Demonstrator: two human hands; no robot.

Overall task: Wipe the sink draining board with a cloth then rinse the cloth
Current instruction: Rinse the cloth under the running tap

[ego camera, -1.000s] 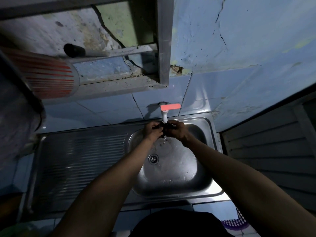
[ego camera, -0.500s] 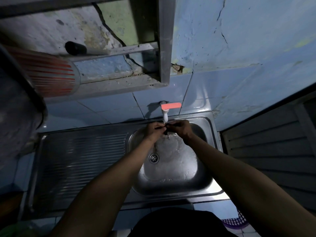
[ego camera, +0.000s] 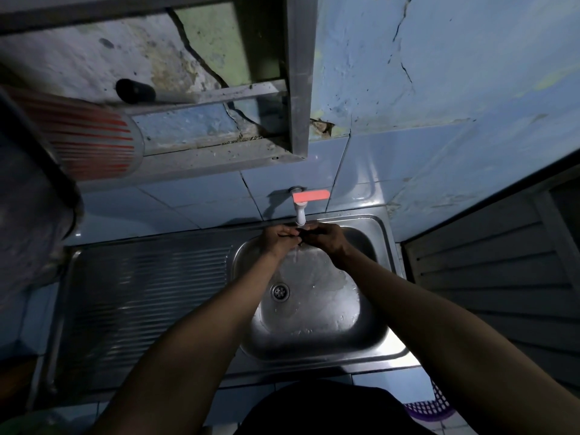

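Both hands up under the tap (ego camera: 300,211) now. Left hand (ego camera: 277,238) and right hand (ego camera: 326,238) bunched together just below the spout, curled around a dark cloth (ego camera: 299,235), only a sliver of it visible between the fingers. Thin stream falling past them into the sink basin (ego camera: 373,334). Draining board (ego camera: 141,293) left of the tap, untouched. Risks from here, as a guess: cloth slipping from wet fingers into the basin near the drain (ego camera: 280,291); hard wringing splashing back onto the board.
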